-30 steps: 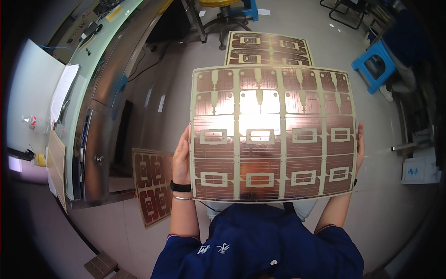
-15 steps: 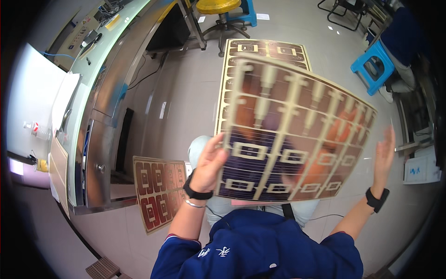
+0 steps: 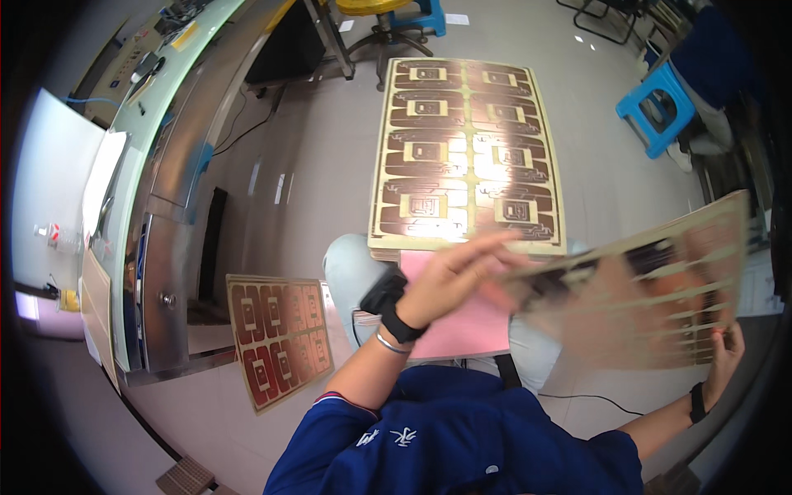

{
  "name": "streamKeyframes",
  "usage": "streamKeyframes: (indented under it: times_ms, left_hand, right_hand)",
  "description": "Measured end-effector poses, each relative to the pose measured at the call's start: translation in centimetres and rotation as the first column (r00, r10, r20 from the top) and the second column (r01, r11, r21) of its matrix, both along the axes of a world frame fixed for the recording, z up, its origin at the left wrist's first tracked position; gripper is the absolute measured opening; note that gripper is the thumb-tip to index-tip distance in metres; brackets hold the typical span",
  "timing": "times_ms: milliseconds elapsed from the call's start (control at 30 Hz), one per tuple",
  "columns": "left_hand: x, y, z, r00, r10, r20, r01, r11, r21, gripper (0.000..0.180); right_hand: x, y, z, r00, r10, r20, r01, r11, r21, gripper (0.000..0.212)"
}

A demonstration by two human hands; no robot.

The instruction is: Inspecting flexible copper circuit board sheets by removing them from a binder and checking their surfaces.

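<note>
A copper-coloured printed circuit panel [image 3: 635,289] with pale borders is tilted at my right, blurred by motion. My right hand [image 3: 726,351] grips its lower right edge. My left hand [image 3: 458,285] is beside the panel's left end, its fingers stretched out and somewhat smeared; whether they touch the panel is unclear. Directly ahead lies a stack of similar panels [image 3: 472,165], the top one showing rows of square and rounded copper patterns. Between the stack and my body, a pink sheet [image 3: 450,318] lies over my lap, partly behind my left hand.
Another patterned panel [image 3: 280,342] leans low at my left, near the metal-sided workbench [image 3: 169,272]. A blue stool [image 3: 657,111] stands far right near a person [image 3: 726,74]. A yellow-topped stool [image 3: 371,7] is at the back. A cable [image 3: 594,398] runs along the floor.
The panel has swung right and down, uncovering the stack and pink sheet. My right hand has taken hold of its edge, while my left hand has moved right with fingers extended.
</note>
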State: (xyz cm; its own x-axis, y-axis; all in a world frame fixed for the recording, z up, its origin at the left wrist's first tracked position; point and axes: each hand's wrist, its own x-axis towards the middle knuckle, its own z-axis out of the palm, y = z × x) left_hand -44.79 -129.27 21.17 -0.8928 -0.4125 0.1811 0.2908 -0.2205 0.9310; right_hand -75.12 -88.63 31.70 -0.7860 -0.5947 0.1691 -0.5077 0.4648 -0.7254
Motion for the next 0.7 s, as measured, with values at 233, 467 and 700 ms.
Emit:
streamKeyframes:
  times_ms: [233,467,700]
  left_hand:
    - [4.8,-5.4,-4.2,0.586,0.757,0.289,-0.722,0.65,-0.237,0.026]
    - [7.2,-7.2,-7.5,0.478,0.828,0.294,-0.346,0.485,-0.803,0.049]
    - [7.4,-8.0,-6.6,0.476,0.72,0.505,-0.295,0.672,-0.68,0.069]
  right_hand:
    - [-1.0,3.8,-2.0,0.823,-0.52,-0.227,0.479,0.851,-0.215,0.021]
    - [-1.1,-7.0,-18.4,0.85,-0.456,-0.265,0.481,0.876,0.034,0.03]
    - [4.5,-15.4,-31.9,0.868,-0.478,-0.136,0.492,0.792,0.361,0.026]
